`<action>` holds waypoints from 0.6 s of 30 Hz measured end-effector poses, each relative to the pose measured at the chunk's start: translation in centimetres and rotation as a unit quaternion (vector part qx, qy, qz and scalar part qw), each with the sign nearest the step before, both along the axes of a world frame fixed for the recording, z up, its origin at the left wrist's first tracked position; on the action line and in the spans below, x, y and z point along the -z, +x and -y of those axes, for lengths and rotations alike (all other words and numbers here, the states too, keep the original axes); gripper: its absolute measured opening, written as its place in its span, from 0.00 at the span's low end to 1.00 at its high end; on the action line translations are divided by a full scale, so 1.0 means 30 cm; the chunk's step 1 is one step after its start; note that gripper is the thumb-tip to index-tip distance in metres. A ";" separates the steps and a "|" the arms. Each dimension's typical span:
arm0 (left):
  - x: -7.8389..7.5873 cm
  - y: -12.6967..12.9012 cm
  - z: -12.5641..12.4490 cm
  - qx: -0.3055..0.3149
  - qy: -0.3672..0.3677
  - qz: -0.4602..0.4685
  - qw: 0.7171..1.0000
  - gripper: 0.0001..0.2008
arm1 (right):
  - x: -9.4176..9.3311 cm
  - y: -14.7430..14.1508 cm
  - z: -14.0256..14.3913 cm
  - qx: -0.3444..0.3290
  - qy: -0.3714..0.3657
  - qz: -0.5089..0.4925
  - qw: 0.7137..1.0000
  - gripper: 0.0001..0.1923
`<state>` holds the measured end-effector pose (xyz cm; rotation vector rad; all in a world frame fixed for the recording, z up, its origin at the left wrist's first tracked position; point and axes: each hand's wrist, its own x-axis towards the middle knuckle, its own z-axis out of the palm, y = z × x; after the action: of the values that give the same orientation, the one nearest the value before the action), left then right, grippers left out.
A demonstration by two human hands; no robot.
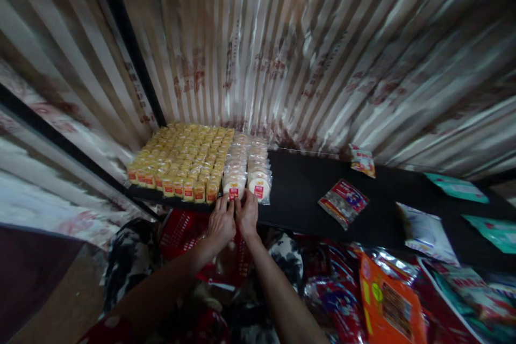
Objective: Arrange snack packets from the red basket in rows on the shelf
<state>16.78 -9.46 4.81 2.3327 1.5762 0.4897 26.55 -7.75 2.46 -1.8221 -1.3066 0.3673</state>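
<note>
My left hand [222, 221] and my right hand [246, 213] meet at the front edge of the black shelf. Their fingers are closed together on the lower edge of a clear packet of round white crackers [233, 181] with a red label. That packet fronts a row of similar ones. Just right of it stands the front of a second cracker row [259, 183], close to my right fingertips. To the left, several tight rows of small yellow wrapped snacks [181, 158] with red labels fill the shelf corner. My fingers hide part of the packet's bottom.
A red basket [181, 234] sits below the shelf by my lap. Farther right on the black shelf [294, 188] lie a red-and-clear bag [344, 203], a white pouch [427, 231] and green packs [457, 188]. An orange bag [391, 301] lies among red packets below. Corrugated sheeting [258, 54] rises behind.
</note>
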 end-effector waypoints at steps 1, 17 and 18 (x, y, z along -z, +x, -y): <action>0.000 0.001 -0.002 0.000 -0.003 0.002 1.000 0.23 | 0.000 -0.002 -0.002 0.002 -0.001 0.004 1.000 0.21; 0.164 -0.168 0.124 0.101 -0.126 0.074 0.984 0.13 | 0.109 -0.089 0.283 -0.085 -0.115 0.007 0.990 0.16; 0.198 -0.166 0.130 0.084 -0.187 0.072 0.976 0.12 | 0.144 -0.101 0.288 -0.089 -0.185 0.021 0.979 0.15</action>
<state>11.80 -13.37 -1.13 2.0691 1.2643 0.2863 23.50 -16.41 -1.85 -2.0283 -1.5125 0.7112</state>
